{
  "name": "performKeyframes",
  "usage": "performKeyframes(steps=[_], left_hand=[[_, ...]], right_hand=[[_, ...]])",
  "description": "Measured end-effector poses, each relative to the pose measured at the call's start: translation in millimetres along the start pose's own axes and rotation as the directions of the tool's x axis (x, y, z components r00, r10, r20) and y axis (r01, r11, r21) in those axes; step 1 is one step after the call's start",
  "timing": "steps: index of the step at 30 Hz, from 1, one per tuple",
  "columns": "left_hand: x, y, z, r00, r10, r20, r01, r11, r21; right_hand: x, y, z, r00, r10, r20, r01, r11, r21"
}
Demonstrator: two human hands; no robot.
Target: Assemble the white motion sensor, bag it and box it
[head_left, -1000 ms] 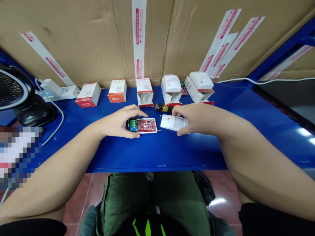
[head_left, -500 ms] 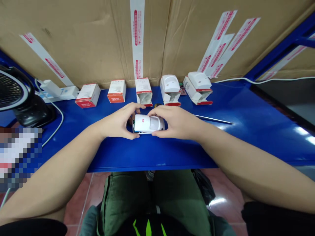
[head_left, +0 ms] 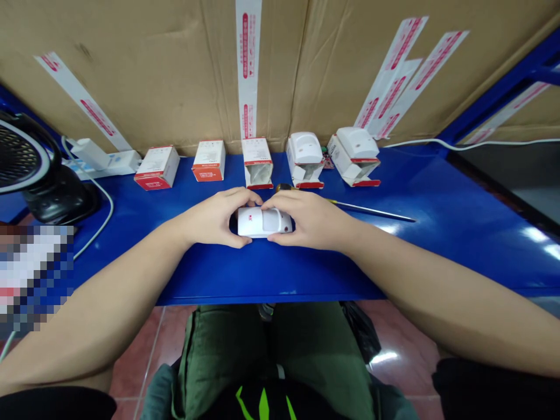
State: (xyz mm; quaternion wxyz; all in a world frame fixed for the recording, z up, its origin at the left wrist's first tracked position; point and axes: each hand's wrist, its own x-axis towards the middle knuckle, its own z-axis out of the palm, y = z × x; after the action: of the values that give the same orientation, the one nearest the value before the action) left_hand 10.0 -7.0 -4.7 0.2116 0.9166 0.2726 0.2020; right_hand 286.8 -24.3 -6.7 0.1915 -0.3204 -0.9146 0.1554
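Bright light, with glare on the blue workbench (head_left: 536,236) and curved wide-angle edges.

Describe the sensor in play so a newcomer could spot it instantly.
On the blue bench, look below the row of boxes to the white motion sensor lying between the left hand and right hand. Unlike the two sensors perched on opened boxes, it is held by both hands.

Along the back of a blue metal workbench (head_left: 420,256), five white-and-red cartons (head_left: 209,161) in a row, the two rightmost topped with white motion sensors (head_left: 305,147) (the middle carton open too, its contents hard to tell). Low across the bench, a screwdriver (head_left: 371,210) with a black-and-yellow handle. Further left, a white power strip (head_left: 105,165) and a black desk fan (head_left: 21,157). Behind everything, a cardboard wall (head_left: 131,76) striped with red-printed white tape (head_left: 248,70).
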Motion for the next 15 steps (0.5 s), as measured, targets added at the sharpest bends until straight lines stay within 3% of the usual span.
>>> performKeyframes(steps=[6, 11, 15], left_hand=[[-2, 0, -0.6, 0.998, 0.042, -0.050, -0.041, 0.999, 0.030], [-5, -5, 0.7, 0.974, 0.058, -0.219, -0.086, 0.989, -0.121], [-4, -7, 1.7, 0.939, 0.099, -0.328, -0.167, 0.968, -0.186]], right_hand=[[-1, 4, 3, 0.997, -0.050, -0.055, 0.052, 0.998, 0.039], [-3, 13, 6, 0.965, -0.134, -0.225, 0.169, 0.975, 0.143], [-2, 19, 6, 0.949, -0.137, -0.285, 0.199, 0.959, 0.202]])
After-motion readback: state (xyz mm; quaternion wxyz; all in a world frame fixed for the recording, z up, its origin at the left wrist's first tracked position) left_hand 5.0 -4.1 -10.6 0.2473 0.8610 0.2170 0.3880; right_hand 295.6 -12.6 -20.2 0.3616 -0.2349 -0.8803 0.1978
